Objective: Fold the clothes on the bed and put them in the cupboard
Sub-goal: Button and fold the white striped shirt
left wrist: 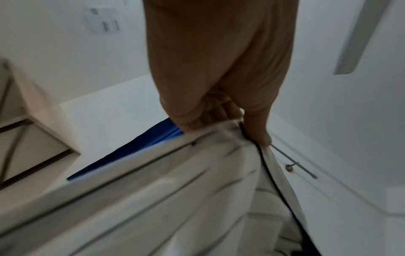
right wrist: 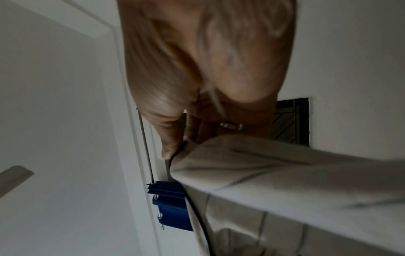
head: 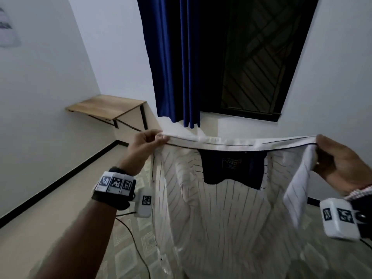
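A white shirt with thin dark stripes (head: 221, 214) hangs spread in the air in front of me, its dark inner collar panel (head: 233, 168) facing me. My left hand (head: 149, 143) pinches the shirt's top edge at the left end; in the left wrist view the left hand (left wrist: 236, 124) has thumb and fingers clamped on the shirt (left wrist: 153, 199). My right hand (head: 334, 158) grips the top edge at the right end, and the right wrist view shows the right hand (right wrist: 186, 143) pinching the shirt (right wrist: 285, 181). The bed and the cupboard are out of sight.
A blue curtain (head: 171, 63) hangs beside a dark window (head: 257, 57) straight ahead. A wooden wall shelf (head: 106, 106) sits in the left corner. A patterned surface (head: 124, 248) lies below the shirt, with a black cable across it. White walls stand all around.
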